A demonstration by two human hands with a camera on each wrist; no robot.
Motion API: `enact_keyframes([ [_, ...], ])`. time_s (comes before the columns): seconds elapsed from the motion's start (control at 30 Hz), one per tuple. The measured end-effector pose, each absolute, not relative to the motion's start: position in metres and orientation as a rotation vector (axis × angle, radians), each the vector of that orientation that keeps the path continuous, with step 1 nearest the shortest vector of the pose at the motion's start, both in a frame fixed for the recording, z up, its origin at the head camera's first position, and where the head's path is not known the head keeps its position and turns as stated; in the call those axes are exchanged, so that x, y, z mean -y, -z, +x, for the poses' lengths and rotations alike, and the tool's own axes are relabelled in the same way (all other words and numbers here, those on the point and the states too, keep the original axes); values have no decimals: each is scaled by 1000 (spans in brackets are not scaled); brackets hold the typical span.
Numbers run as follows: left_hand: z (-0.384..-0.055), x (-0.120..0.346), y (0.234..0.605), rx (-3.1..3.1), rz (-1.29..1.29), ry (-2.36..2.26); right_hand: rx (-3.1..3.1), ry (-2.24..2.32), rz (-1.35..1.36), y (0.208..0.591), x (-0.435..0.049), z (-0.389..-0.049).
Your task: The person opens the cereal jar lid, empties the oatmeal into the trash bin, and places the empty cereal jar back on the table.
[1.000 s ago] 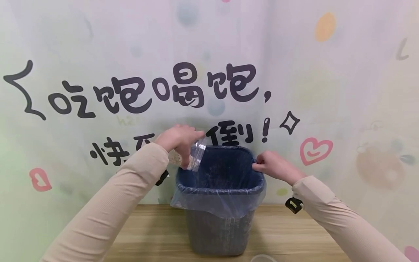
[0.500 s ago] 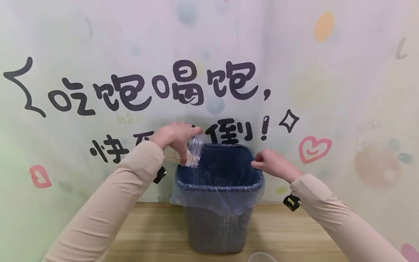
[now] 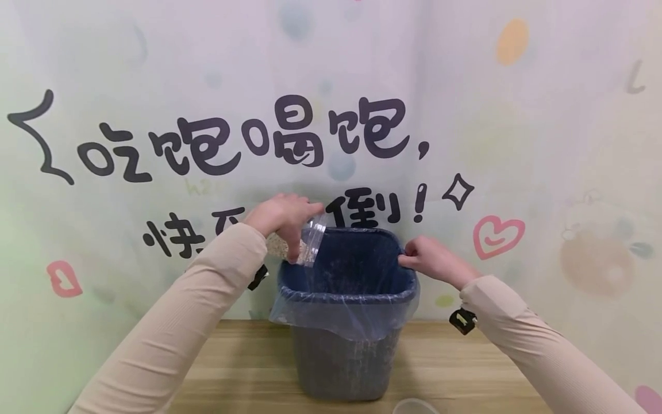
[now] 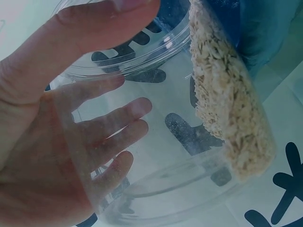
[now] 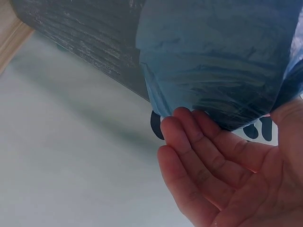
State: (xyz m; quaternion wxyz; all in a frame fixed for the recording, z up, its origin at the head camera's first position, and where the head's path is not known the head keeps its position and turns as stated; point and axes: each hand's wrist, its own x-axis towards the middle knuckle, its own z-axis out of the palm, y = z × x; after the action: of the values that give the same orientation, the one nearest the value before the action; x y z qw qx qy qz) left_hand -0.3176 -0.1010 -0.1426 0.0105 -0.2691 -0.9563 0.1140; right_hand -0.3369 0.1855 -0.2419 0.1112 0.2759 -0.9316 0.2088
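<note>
In the head view my left hand (image 3: 281, 218) holds a clear plastic jar (image 3: 313, 238) tipped on its side, its mouth over the left rim of a bin (image 3: 343, 368). The left wrist view shows fingers curled round the jar's wall and pale flakes like oats (image 4: 232, 104) heaped along its lower side. A translucent blue bag (image 3: 351, 319) lines the bin and folds over its rim. My right hand (image 3: 437, 261) grips the bin's right rim. Seen in the right wrist view, its fingers curl beneath the bag's overhanging edge.
The bin stands on a wood-grain tabletop (image 3: 455, 368). A round translucent lid-like piece (image 3: 415, 407) is partly cut off at the bottom edge. Close behind hangs a pale printed backdrop (image 3: 331, 63) with dark lettering.
My left hand and the tipped jar have shifted slightly left and then back right, staying over the bin's left rim. The right hand keeps its grip on the rim.
</note>
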Motion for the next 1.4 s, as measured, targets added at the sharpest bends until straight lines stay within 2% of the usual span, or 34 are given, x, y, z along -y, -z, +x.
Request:
enact_keyframes([
  [1.4, -318, 89, 141, 3019, -783, -495, 2775, -643, 762, 242, -187, -338],
])
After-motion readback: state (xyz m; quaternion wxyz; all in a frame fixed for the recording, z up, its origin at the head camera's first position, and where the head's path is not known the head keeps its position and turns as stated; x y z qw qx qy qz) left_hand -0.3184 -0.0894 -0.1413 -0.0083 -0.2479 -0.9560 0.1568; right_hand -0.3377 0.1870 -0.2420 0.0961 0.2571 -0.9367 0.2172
